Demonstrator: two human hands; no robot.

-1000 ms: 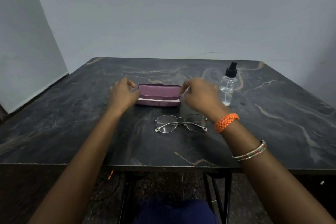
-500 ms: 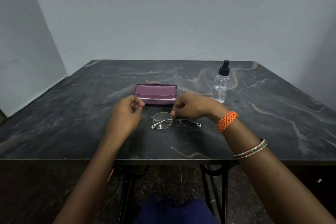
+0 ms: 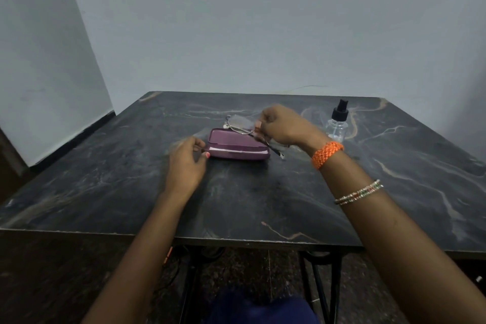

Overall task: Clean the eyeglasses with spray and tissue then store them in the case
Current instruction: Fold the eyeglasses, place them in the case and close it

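Eyeglasses lifted above purple case, pinched in right hand. Left hand loosely curled beside case, holding nothing visible. Spray bottle untouched on table; no tissue seen. Cleaning, storing apparently both remaining.

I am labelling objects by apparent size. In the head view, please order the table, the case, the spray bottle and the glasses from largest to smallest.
1. Table, by far the largest.
2. Case.
3 and 4. Spray bottle and glasses: unsure. The right hand lifts the glasses off the table and hides part of them, so they look comparable.
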